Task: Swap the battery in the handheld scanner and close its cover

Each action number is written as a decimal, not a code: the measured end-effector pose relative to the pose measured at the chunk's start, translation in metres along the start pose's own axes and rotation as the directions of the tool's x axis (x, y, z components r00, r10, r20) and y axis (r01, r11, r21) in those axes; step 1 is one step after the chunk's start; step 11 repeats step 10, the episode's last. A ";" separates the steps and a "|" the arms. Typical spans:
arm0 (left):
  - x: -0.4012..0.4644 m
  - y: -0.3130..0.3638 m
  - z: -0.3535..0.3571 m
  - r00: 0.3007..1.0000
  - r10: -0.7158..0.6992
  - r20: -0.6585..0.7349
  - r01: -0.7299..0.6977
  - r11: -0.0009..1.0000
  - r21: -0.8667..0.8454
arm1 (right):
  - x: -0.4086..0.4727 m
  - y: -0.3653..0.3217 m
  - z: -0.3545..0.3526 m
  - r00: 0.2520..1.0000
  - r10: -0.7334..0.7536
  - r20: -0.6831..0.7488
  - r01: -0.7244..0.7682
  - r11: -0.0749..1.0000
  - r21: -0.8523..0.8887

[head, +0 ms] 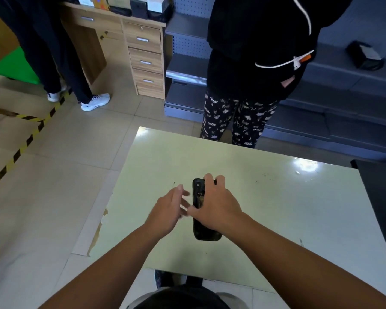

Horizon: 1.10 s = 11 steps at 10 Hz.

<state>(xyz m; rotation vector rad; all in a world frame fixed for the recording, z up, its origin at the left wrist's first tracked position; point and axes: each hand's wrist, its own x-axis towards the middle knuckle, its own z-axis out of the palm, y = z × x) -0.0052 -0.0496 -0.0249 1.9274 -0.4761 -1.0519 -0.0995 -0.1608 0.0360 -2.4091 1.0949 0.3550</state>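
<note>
A black handheld scanner (198, 197) lies lengthwise on the pale green table (276, 208), its back side facing up. My right hand (216, 204) covers its right half, fingers curled over the far end and thumb against its left edge, gripping it. My left hand (169, 208) hovers just left of the scanner with fingers spread and blurred, holding nothing. The battery and the cover's seam are hidden or too dark to tell apart.
A person in dark clothes and patterned trousers (239, 121) stands at the table's far edge. Another person's legs (60, 63) stand by a wooden desk with drawers (145, 61) at the back left. Grey shelving (343, 97) runs along the right. Yellow-black floor tape (27, 139) lies to the left.
</note>
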 end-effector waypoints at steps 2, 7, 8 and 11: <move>0.015 -0.052 -0.033 0.903 0.427 0.037 -0.236 0.422 0.876 | 0.010 0.004 0.014 0.999 0.037 0.001 -0.037 0.999 -0.028; 0.033 -0.082 -0.041 0.930 0.354 0.098 -0.245 0.399 0.884 | 0.084 0.021 0.110 0.994 0.100 0.052 -0.089 0.978 -0.191; 0.033 -0.088 -0.044 0.933 0.344 0.101 -0.247 0.410 0.878 | 0.086 0.028 0.123 0.994 0.100 0.039 -0.086 0.956 -0.280; 0.035 -0.081 -0.047 0.936 0.332 0.115 -0.248 0.392 0.886 | 0.080 0.022 0.097 0.990 0.097 0.105 -0.075 0.977 -0.199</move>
